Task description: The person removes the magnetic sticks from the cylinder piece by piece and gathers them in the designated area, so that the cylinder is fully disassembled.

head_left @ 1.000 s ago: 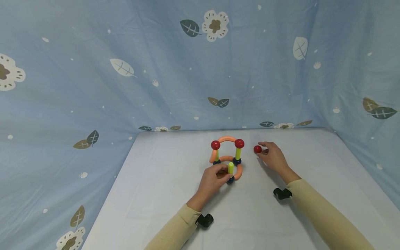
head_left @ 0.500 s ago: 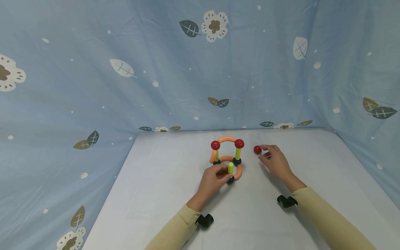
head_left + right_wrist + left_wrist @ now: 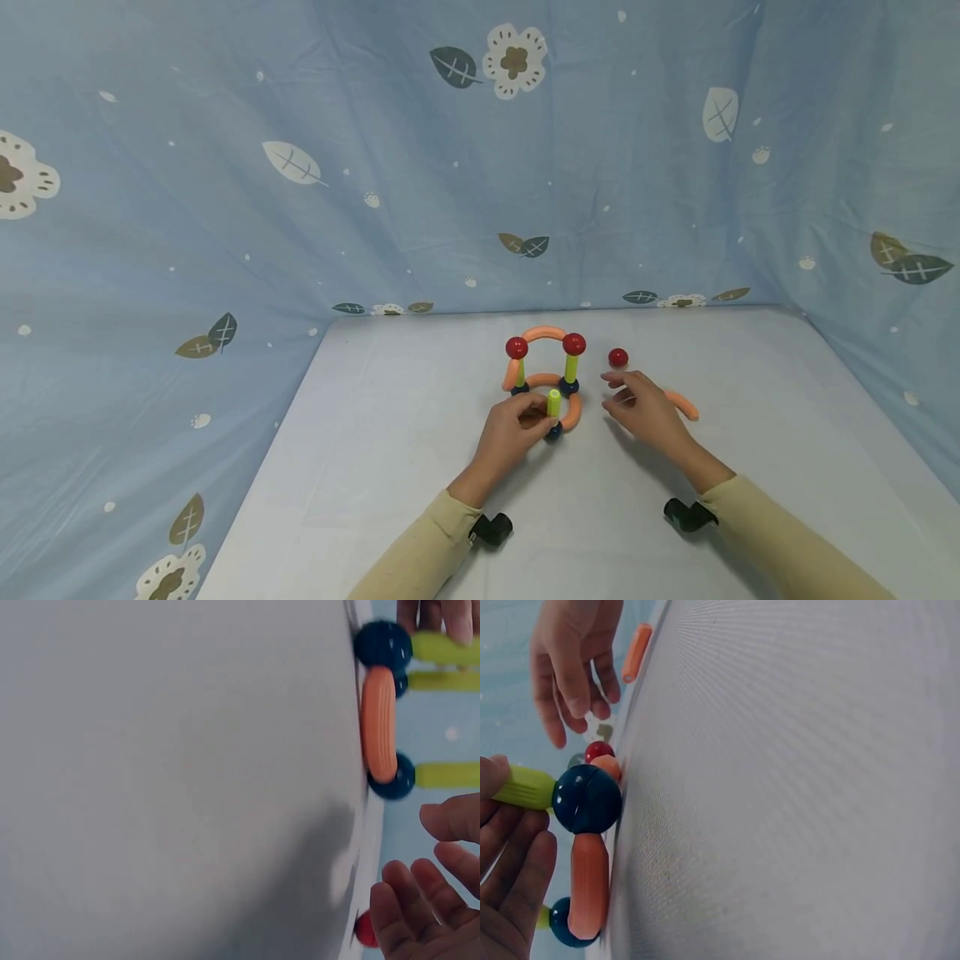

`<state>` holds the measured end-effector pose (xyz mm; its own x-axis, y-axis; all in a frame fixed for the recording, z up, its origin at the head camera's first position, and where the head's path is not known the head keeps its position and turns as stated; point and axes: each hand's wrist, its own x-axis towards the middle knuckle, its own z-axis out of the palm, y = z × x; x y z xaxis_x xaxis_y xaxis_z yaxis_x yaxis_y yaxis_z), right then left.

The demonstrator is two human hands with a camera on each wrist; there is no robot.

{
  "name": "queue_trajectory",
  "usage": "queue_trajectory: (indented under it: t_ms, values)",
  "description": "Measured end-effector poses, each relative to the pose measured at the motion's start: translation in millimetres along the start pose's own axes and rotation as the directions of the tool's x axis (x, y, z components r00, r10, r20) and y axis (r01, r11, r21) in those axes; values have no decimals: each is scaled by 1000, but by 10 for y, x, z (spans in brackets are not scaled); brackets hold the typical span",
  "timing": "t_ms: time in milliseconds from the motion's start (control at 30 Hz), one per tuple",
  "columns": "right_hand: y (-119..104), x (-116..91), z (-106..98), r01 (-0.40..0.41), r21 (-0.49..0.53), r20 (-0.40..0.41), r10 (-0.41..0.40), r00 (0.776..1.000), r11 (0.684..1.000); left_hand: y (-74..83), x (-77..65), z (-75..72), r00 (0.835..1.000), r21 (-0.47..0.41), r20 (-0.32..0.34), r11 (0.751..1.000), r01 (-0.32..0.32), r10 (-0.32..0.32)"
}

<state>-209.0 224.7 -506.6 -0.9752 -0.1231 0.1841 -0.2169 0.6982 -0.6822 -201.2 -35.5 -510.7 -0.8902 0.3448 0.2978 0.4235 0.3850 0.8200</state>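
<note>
My left hand (image 3: 513, 431) pinches a short yellow-green rod (image 3: 553, 403) that stands upright on a dark blue ball (image 3: 587, 799). That ball joins an orange curved rod (image 3: 573, 414) of a small magnetic-stick frame. Two more yellow-green rods rise at the frame's back, topped by red balls (image 3: 574, 344), with an orange arc (image 3: 544, 332) between them. My right hand (image 3: 648, 410) hovers to the right of the frame, its fingers parted and nothing between them. Just beyond its fingertips lies a loose red ball (image 3: 618, 357).
A loose orange curved rod (image 3: 682, 405) lies on the white table (image 3: 375, 433) behind my right hand, partly hidden by it. A blue patterned curtain (image 3: 390, 167) hangs along the table's back and sides. Each wrist wears a black camera (image 3: 492, 530).
My right hand has drawn back from the loose red ball, moving nearer and slightly left. The loose orange curved rod now shows beside it. My left hand keeps its hold.
</note>
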Motion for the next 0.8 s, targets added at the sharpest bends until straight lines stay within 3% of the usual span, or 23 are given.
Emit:
queue_trajectory:
  t_ms: [467,800]
  values:
    - [-235,-234,218,122,108,89,-132,987,987,20,-10,-25,1000,-7,8,1000,-1,1]
    - [-305,-249,329,90,134,158,-111,981,987,14,-14,-23,1000,1,15,1000,-22,22]
